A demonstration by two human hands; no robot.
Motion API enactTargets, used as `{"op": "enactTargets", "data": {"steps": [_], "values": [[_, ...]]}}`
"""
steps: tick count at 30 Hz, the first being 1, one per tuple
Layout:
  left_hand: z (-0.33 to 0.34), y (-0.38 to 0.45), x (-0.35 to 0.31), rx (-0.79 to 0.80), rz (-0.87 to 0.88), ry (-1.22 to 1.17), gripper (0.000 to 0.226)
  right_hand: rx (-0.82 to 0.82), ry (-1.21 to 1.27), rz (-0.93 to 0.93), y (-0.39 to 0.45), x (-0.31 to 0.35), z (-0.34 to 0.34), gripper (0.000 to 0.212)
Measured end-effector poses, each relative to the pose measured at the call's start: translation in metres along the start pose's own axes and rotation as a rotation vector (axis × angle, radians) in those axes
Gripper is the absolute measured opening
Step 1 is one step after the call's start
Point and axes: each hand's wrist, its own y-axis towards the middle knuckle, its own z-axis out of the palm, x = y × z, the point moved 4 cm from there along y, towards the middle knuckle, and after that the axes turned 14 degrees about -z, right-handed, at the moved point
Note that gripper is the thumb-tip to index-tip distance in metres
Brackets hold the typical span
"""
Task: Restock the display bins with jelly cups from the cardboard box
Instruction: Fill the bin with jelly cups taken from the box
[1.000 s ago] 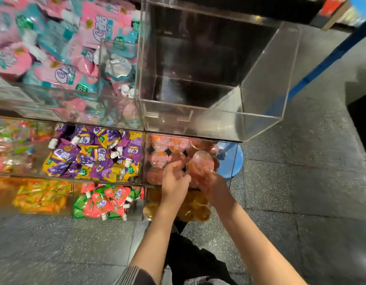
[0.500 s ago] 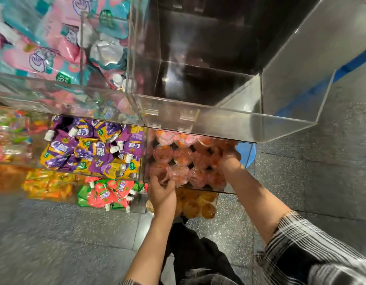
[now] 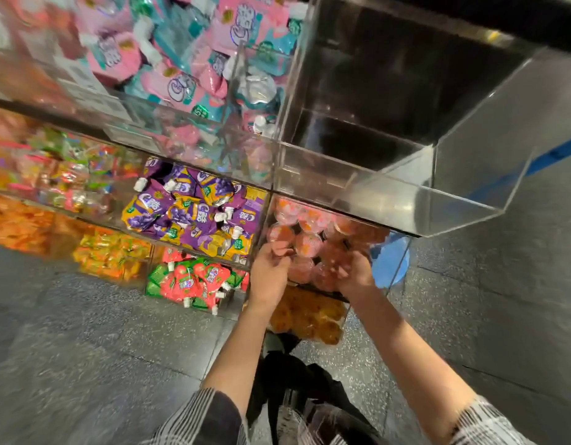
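Both our hands, left hand (image 3: 268, 275) and right hand (image 3: 354, 275), curl loosely among pink round plastic jelly cups (image 3: 305, 244) at the clear acrylic bin's (image 3: 398, 268) front edge; whether either grips one, we cannot tell. Piled cups could spill over that edge.

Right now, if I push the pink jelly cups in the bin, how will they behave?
The pink jelly cups look small, round and smooth-lidded, so they would probably slide and shift against each other. They lie loosely piled, so some may tumble. Both the left hand and right hand are among them, which suggests they are light.
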Motion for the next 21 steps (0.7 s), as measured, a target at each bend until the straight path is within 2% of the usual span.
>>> {"op": "enactTargets", "data": {"steps": [1,2,4,6,9,13,15,17,21], "values": [[-0.009,-0.007,0.0,0.011,-0.024,-0.016,0.024,0.069,-0.075,-0.024,-0.014,-0.008,0.005,0.027],[-0.02,-0.014,0.0,0.008,-0.039,-0.019,0.026,0.181,-0.029,0.006,-0.03,-0.019,0.014,0.027],[-0.05,-0.029,-0.001,-0.012,-0.016,-0.032,0.033,0.342,-0.163,-0.063,-0.07,-0.03,0.035,0.025],[-0.088,-0.043,-0.003,-0.051,0.046,0.001,0.03,0.543,-0.288,-0.109,-0.113,-0.037,0.061,0.028],[-0.158,-0.07,0.001,-0.137,0.129,0.023,0.017,0.71,-0.562,-0.409,-0.172,-0.046,0.111,0.023],[-0.272,-0.121,0.032,-0.331,0.201,0.189,0.019,0.971,-0.831,-0.728,-0.276,-0.072,0.174,0.012],[-0.334,-0.148,0.056,-0.402,0.215,0.255,0.024,1.073,-0.982,-0.921,-0.33,-0.091,0.204,0.023],[-0.394,-0.176,0.083,-0.455,0.182,0.372,0.026,1.178,-1.002,-1.018,-0.386,-0.119,0.231,0.017],[-0.506,-0.239,0.15,-0.507,0.037,0.522,0.028,1.419,-1.005,-1.166,-0.496,-0.19,0.277,0.027]]}}
